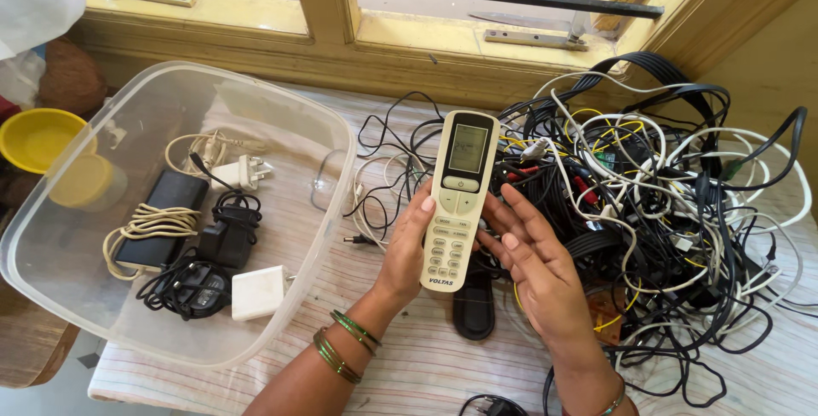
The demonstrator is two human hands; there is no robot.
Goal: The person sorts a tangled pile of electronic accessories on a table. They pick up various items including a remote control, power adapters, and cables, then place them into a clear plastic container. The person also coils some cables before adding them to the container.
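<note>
— Both hands, what were they doing?

— My left hand (407, 245) held the white remote control (457, 199) upright, fingers wrapped behind it and the thumb lying along its left edge beside the buttons. My right hand (532, 267) was open, palm turned up, fingers loosely spread and only lightly touching the remote's right edge; it gripped nothing.

— Where was the remote?

— Lifted above the striped cloth (426, 365), its screen end pointing toward the window sill (341, 49). Under its lower end lay a black oval device (474, 309) on the cloth.

— What lay around it?

— Right of the remote, a big tangle of cables (673, 194), black, white and a few yellow, spread out to the cloth's far right edge. Left of the remote sat a clear plastic tub (332, 211), holding white chargers (256, 292), black adapters (209, 250) and a coiled beige cord (153, 224). Beyond the tub, further left, stood a yellow bowl (34, 135).

— Any free room?

— Bare cloth showed between the tub's rim and the remote, and nearer me, below my wrists. Thin black wires (383, 139) crossed the cloth just left of the remote's top.
</note>
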